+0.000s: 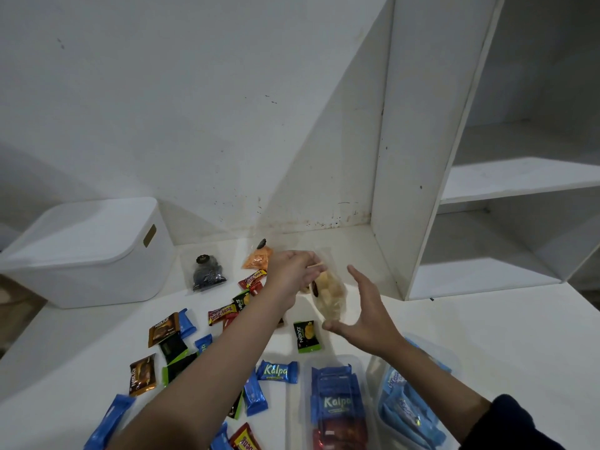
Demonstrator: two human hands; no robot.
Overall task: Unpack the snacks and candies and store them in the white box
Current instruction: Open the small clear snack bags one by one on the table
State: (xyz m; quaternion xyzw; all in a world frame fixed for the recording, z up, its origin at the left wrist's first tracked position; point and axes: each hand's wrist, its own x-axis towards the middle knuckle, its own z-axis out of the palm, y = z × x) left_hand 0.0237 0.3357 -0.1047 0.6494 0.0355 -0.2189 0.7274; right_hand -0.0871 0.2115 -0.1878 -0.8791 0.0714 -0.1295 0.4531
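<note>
My left hand (293,271) pinches the top of a clear bag of pale round snacks (328,292) and holds it above the white table (487,336). My right hand (367,316) is open just to the right of the bag, fingers spread, thumb near its lower end. The white box (87,251) stands at the left with its lid on. Loose wrapped candies lie on the table: a blue Kalpa bar (277,371), a green Nextar pack (306,336), a brown Nextar pack (164,329), red Beng-Beng bars (222,315).
A small bag of dark sweets (206,274) and an orange snack bag (258,259) lie near the wall. Two clear tubs with packed snacks, one holding Kalpa bars (334,401), one light blue packs (409,414), sit at the front. A white shelf unit (422,157) rises at the right.
</note>
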